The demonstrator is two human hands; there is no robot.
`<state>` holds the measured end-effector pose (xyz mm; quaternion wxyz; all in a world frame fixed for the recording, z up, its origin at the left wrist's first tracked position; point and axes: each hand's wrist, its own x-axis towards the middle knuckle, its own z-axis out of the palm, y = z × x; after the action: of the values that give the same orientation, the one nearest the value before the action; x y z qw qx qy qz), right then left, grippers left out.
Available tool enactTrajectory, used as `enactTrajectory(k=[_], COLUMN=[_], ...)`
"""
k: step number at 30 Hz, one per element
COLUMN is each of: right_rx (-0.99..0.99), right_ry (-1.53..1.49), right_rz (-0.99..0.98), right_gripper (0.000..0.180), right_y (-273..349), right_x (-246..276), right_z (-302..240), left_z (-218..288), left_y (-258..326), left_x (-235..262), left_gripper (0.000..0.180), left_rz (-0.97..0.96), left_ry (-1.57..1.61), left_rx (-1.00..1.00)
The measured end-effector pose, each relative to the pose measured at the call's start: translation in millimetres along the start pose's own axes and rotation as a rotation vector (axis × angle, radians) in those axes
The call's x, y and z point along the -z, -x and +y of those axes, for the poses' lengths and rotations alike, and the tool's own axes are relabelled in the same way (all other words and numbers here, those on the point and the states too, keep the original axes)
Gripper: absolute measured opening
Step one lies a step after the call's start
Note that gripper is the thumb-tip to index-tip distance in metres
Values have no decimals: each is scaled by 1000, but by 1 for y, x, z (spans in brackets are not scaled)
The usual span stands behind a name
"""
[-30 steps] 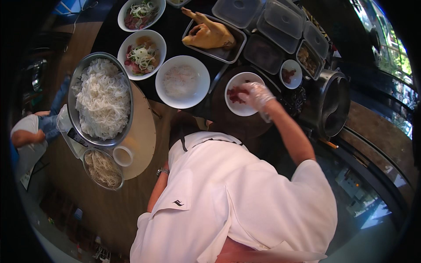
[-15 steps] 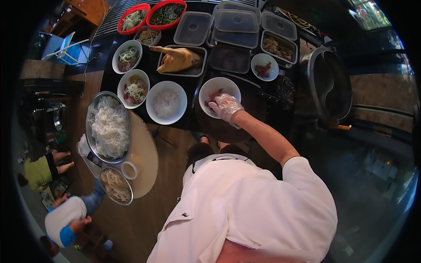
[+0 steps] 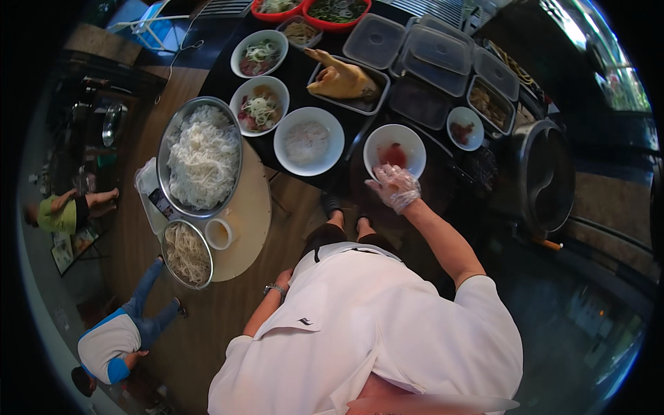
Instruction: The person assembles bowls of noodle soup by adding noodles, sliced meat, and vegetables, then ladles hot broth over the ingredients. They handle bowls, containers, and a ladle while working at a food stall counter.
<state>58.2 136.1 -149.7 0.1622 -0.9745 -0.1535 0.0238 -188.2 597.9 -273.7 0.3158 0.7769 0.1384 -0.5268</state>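
Wearing a clear plastic glove, a person's right hand (image 3: 395, 188) reaches to the lower rim of a white bowl (image 3: 375, 143), right of the frame's center. Dark red meat (image 3: 393, 153) lies inside that bowl, just above and slightly right of the fingertips as seen in the frame, with a strip of bare white wall between. The gloved fingers bend loosely at the rim; whether they pinch anything cannot be told from this angle. The left hand (image 3: 282, 278), above a wristwatch (image 3: 275, 289), rests by the waist of the person's white shirt (image 3: 415, 304), its fingers too hidden to read.

To the left of the bowl stands a larger bowl (image 3: 309, 115) of pale noodles, and farther toward the upper left, two more bowls hold meat topped with sliced onion (image 3: 261, 109). A yellow-skinned fowl (image 3: 346, 80) sits in a metal tray (image 3: 377, 104) at upper center, near clear plastic containers (image 3: 373, 41). A small white bowl (image 3: 465, 143) with reddish pieces stands to the right, before a divided metal pot (image 3: 543, 183) at the frame's right. At left, white noodles (image 3: 204, 159) fill a metal basin, with thin beige noodles (image 3: 185, 252) below it, beside a plastic cup (image 3: 219, 234). Two other people appear at lower left.
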Motion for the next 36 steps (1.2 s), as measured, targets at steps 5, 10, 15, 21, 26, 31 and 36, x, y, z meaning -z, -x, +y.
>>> enactTrajectory(k=[5, 10, 15, 21, 26, 31, 36], right_rx=[4, -228, -644, -661, -790, -875, -723], right_ry=[-217, -401, -973, -1291, -1460, -925, -69], right_rz=[89, 203, -297, -452, -366, 51, -137], right_gripper=[38, 46, 56, 52, 47, 27, 26], right_y=[-5, -56, -154, -199, -155, -78, -27], right_x=[3, 2, -32, -34, 14, 85, 122], right_z=[0, -31, -91, -117, -41, 134, 261], left_z=[8, 24, 38, 33, 30, 57, 98], left_y=[1, -1, 5, 21, 21, 8, 5], left_x=[-3, -3, 4, -2, -8, 1, -6], left_gripper=[42, 44, 43, 50, 51, 49, 48], left_rz=[52, 86, 102, 73, 19, 13, 7], left_ry=[191, 376, 262, 315, 305, 239, 275], left_rx=[25, 62, 53, 46, 139, 124, 92])
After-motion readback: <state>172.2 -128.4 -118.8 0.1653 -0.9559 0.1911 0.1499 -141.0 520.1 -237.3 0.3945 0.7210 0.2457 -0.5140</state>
